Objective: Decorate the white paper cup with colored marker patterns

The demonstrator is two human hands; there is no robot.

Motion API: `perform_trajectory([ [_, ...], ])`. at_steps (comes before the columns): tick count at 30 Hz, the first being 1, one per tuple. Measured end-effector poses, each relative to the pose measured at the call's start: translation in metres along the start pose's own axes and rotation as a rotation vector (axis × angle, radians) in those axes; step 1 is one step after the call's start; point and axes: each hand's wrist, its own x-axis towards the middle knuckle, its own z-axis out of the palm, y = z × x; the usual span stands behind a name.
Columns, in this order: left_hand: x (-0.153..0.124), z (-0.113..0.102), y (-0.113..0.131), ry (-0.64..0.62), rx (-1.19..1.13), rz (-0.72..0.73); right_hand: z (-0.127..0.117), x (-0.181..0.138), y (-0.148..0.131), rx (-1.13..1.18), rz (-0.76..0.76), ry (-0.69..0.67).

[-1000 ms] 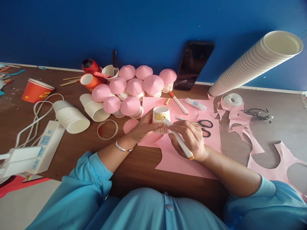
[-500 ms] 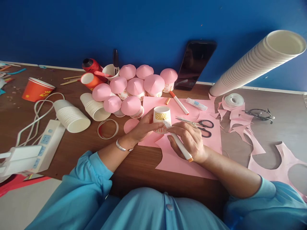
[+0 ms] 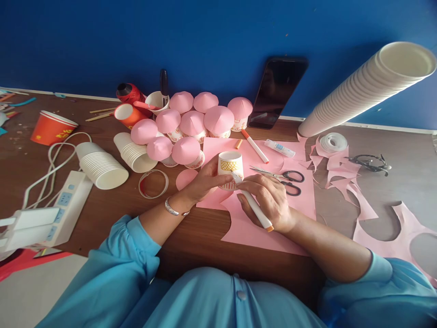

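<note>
Blue wall behind, cluttered brown table [image 3: 191,246] under my arms. From the head view, my left hand [image 3: 205,182] is wrapped around an upturned paper cup [image 3: 230,169] standing on the pink paper [image 3: 262,232], fingers closed on its side. My right hand [image 3: 271,200] pinches a white marker [image 3: 252,204], tip touching the cup's lower wall. Pink-capped cups [image 3: 191,125] crowd just behind, scissors [image 3: 288,178] lie near my right knuckles. If my left hold loosens, I judge the light cup could turn and smear the drawn line.

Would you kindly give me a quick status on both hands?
Left hand steadies paper cup. Right hand holds marker, tip on cup. Scissors lie beside.
</note>
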Motion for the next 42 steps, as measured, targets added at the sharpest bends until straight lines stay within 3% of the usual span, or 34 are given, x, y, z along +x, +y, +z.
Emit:
perform_trajectory([
  [42, 0.0007, -0.0046, -0.0019, -0.02, 0.019, 0.002, -0.0042, 0.0067, 0.0053, -0.113, 0.037, 0.068],
])
